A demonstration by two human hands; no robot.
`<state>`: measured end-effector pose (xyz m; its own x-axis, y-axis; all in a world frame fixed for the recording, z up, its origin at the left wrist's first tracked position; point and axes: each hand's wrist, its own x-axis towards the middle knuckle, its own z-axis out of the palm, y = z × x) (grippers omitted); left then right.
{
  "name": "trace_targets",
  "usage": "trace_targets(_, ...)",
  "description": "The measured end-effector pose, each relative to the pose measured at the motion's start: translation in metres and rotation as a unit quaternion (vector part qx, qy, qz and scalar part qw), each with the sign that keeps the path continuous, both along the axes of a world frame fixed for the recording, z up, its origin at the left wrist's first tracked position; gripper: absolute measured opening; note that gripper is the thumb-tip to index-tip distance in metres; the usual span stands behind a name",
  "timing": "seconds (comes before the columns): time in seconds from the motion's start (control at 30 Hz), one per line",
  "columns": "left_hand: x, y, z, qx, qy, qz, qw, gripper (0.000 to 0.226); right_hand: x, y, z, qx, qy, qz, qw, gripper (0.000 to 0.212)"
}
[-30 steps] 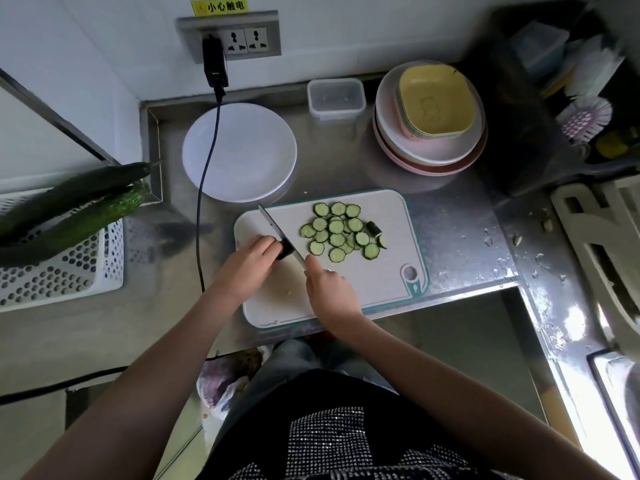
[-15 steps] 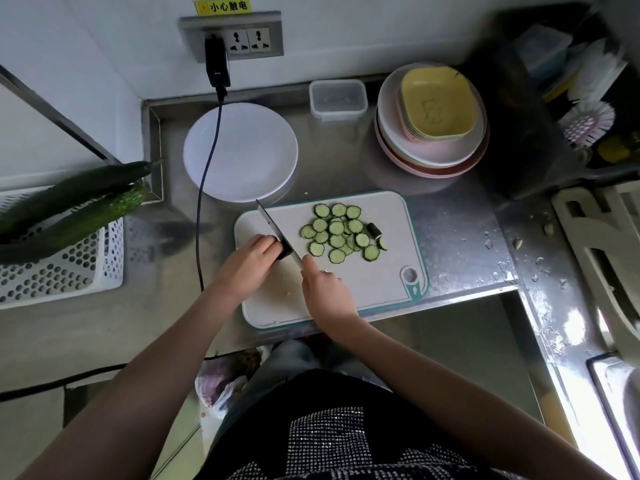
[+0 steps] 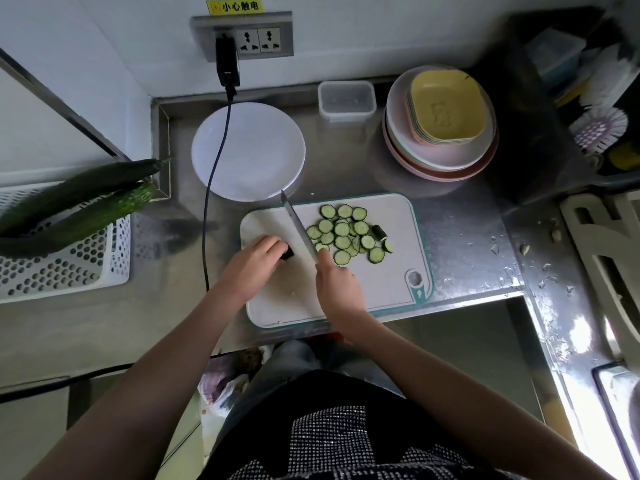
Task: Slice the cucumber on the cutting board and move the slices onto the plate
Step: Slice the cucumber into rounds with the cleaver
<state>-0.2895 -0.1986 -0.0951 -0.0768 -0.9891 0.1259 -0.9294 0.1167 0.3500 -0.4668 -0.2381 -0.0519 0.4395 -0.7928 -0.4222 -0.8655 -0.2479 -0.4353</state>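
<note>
Head camera, looking down on a brushed stainless-steel counter (image 3: 450,216): a person works at a white plastic cutting board (image 3: 381,292) with rounded corners and a teal rim, set at the counter's front edge. The left hand (image 3: 254,265) curls its fingers over a short, dark-skinned cucumber stub (image 3: 288,253) and holds it down on the board. The right hand (image 3: 337,285) is wrapped tight around the handle of a knife (image 3: 299,226), the handle itself hidden in the fist; the narrow steel blade slants up and left, its tip at the board's far edge, near the plate. The blade lies between the stub and a loose, overlapping heap of round slices (image 3: 343,233), pale green inside with dark ridged rims, on the board's right half. A stubby end piece (image 3: 379,232) sits at the heap's right side. The round, smooth white plate (image 3: 263,157) stands just behind the board with no slices on it, and a black cable (image 3: 211,188) from the wall socket (image 3: 263,38) crosses its left side. At left, two long, bumpy whole cucumbers (image 3: 86,199) rest across a white perforated plastic basket (image 3: 69,271). At the back stand a clear lidded box (image 3: 346,98) and a stack of pale round dishes (image 3: 440,157) topped by squarish yellow bowls (image 3: 446,105).
</note>
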Motion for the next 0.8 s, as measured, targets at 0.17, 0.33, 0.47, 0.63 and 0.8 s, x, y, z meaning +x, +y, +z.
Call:
trace_targets(0.17,-0.003,0.001,0.004,-0.016,0.001,-0.001,1.000,0.020,0.000,0.006,0.010,-0.004,-0.034,0.025,0.999,0.016)
trace_targets(0.33,-0.001,0.000,0.002,-0.010,0.003,0.006,1.000,0.014,0.005,0.010,0.007,-0.004,-0.029,0.042,0.999,0.013)
trace_targets(0.47,-0.002,-0.001,0.002,-0.005,0.015,0.013,1.000,0.014,0.007,0.012,0.003,-0.006,-0.016,0.042,0.999,0.016)
trace_targets(0.63,-0.001,0.001,-0.001,-0.007,0.016,0.022,1.000,0.012,0.009,0.015,-0.003,0.018,0.010,0.039,0.999,0.019)
trace_targets(0.8,-0.002,0.002,-0.003,-0.019,0.029,0.030,0.999,0.022,0.008,0.016,-0.005,0.036,0.031,0.038,0.998,0.021)
